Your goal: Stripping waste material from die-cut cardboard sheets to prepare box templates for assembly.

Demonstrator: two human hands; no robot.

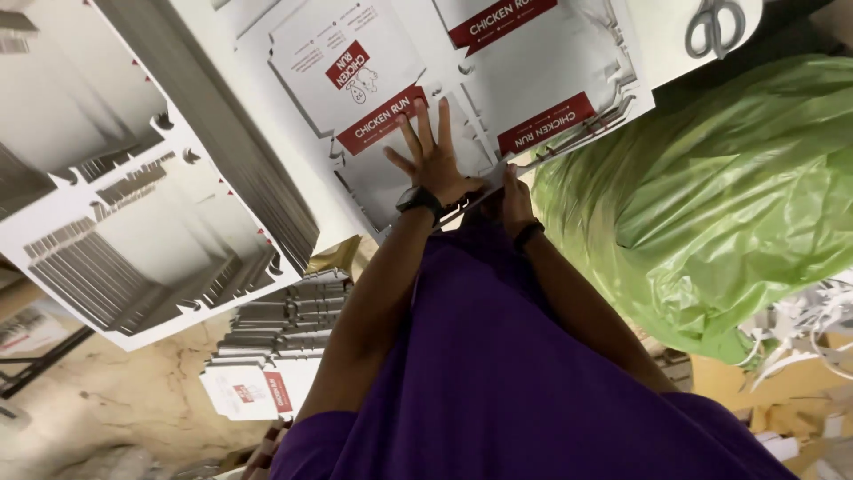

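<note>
A stack of flat white die-cut carton sheets (551,62) with red bands lies on a white table. My left hand (433,153) rests flat on top of the stack near its front edge, fingers spread, a dark watch on the wrist. My right hand (514,197) grips the front edge of the sheets from below, with a dark band on its wrist. My purple shirt fills the lower middle of the view.
A tall pile of the same sheets (133,196) stands at left, and a smaller pile (267,356) sits lower on the floor. A bulging green plastic bag (711,204) fills the right. Scissors (715,22) lie at the top right. White paper offcuts (800,329) spill beside the bag.
</note>
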